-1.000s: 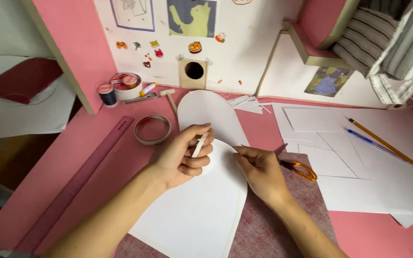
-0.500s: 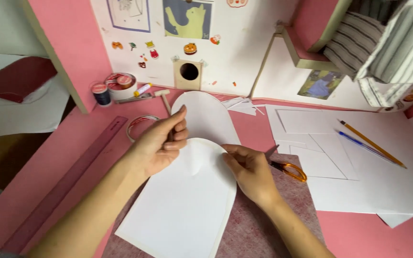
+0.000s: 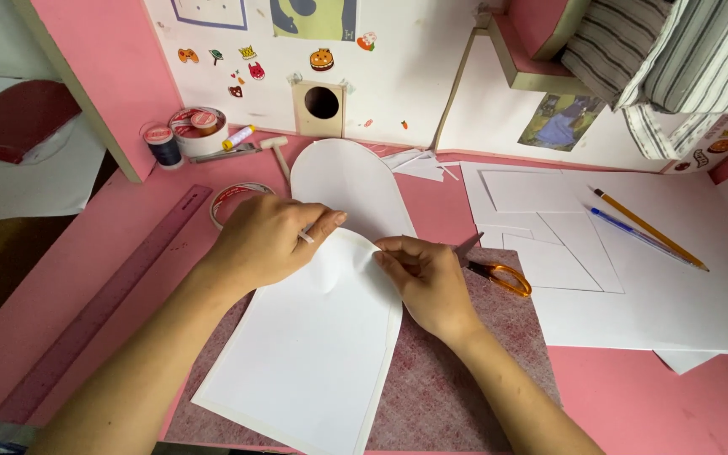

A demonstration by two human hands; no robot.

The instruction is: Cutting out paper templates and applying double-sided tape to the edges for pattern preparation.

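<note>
A white arch-shaped paper piece (image 3: 318, 345) lies on a reddish felt mat (image 3: 465, 371). Its rounded top bulges up between my hands. My left hand (image 3: 267, 240) presses on the upper left of this curve, with a thin white stick pinched between its fingers. My right hand (image 3: 427, 282) pinches the paper's upper right edge. A second white arch-shaped piece (image 3: 347, 181) lies flat just beyond, partly under the first. Orange-handled scissors (image 3: 495, 271) rest right behind my right hand.
A long purple ruler (image 3: 107, 299) lies at the left, a tape roll (image 3: 229, 200) beside it. Thread spool, small tapes and a tiny mallet (image 3: 275, 152) sit at the back. White sheets (image 3: 634, 261) with a pencil (image 3: 646, 227) and pen cover the right side.
Both hands have shifted slightly toward me along the paper's curved top, and the top edge now bulges up more between them. The camera has tilted a little.
</note>
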